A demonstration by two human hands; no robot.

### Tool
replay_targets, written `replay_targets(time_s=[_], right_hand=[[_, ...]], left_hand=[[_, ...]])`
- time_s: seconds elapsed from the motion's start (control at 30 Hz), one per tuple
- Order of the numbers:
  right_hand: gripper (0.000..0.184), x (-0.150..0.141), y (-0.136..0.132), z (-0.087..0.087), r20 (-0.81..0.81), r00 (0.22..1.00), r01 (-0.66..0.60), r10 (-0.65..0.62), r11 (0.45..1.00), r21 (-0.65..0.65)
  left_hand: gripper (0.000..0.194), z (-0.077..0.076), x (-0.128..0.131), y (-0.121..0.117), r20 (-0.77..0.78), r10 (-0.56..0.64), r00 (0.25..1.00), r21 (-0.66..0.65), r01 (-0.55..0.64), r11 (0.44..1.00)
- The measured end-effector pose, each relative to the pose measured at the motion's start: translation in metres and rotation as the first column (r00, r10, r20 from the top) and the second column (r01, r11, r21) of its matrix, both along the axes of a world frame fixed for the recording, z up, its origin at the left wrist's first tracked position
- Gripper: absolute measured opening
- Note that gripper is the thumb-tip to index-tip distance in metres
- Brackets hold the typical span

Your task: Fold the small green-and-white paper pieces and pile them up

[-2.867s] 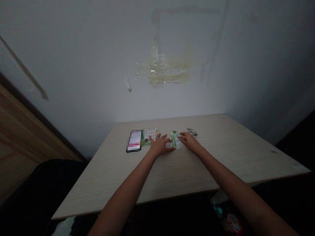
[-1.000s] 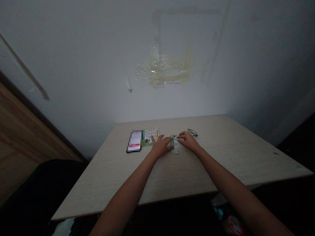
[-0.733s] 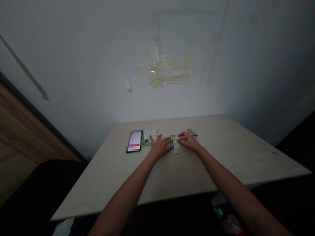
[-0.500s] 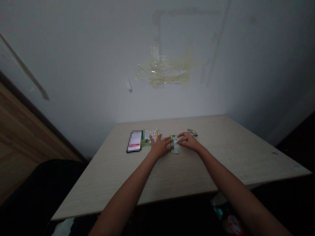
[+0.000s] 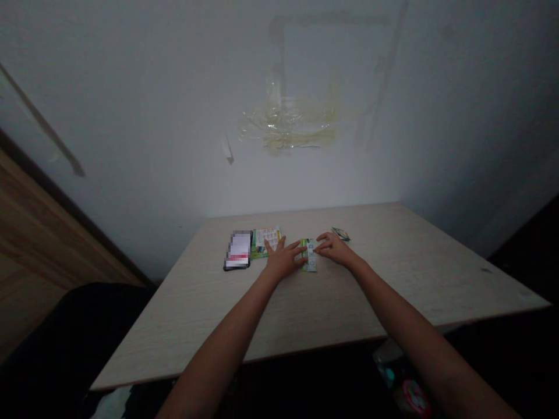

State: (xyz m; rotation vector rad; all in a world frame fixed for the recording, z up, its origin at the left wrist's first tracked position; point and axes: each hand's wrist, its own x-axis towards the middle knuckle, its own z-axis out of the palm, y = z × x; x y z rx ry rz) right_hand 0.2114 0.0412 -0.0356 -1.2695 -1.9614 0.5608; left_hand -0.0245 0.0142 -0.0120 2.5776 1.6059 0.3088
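Observation:
A small green and white folded paper (image 5: 310, 258) lies on the pale wooden table (image 5: 305, 302). My left hand (image 5: 283, 259) rests flat with fingers spread, its fingertips on the paper's left edge. From the right, my right hand (image 5: 333, 248) presses its fingertips on the paper's upper right part, fingers stretched out. Neither hand lifts the paper off the table.
A dark phone (image 5: 239, 250) lies left of my left hand, with a green printed leaflet (image 5: 265, 239) beside it. A small dark wrapper (image 5: 341, 234) sits just beyond my right hand. A white wall with tape remains (image 5: 288, 125) stands behind the table.
Since the earliest frame the paper has become narrower and shorter, folded over. My hands have come closer together on it. In the last half second almost nothing moves.

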Motion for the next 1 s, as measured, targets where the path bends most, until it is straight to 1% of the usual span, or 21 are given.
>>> replay_targets(time_s=[0.07,0.23,0.43,0.77,1.0], right_hand=[[0.028,0.0,0.002,-0.003,0.003,1.0,0.025,-0.025,1.0,0.013],[0.018,-0.001,0.009,-0.01,0.05,0.997,0.057,-0.061,0.995,0.087],[0.013,-0.007,0.013,-0.009,0.117,0.987,0.091,-0.11,0.984,0.153],[0.022,-0.014,0.022,-0.006,0.239,0.958,0.115,-0.16,0.975,0.19],[0.024,-0.016,0.02,-0.004,0.268,0.947,0.128,-0.179,0.972,0.197]], left_hand=[[0.047,0.0,0.0,0.001,-0.001,-0.004,1.0,-0.003,0.004,1.0],[0.046,0.0,-0.001,0.001,0.011,-0.011,1.0,0.0,0.011,1.0],[0.047,0.001,-0.001,0.0,-0.008,0.001,1.0,-0.006,-0.001,1.0],[0.046,-0.001,-0.001,0.002,-0.002,0.004,1.0,0.005,-0.004,1.0],[0.044,-0.003,-0.002,0.007,-0.002,-0.05,0.999,0.032,0.05,0.998]])
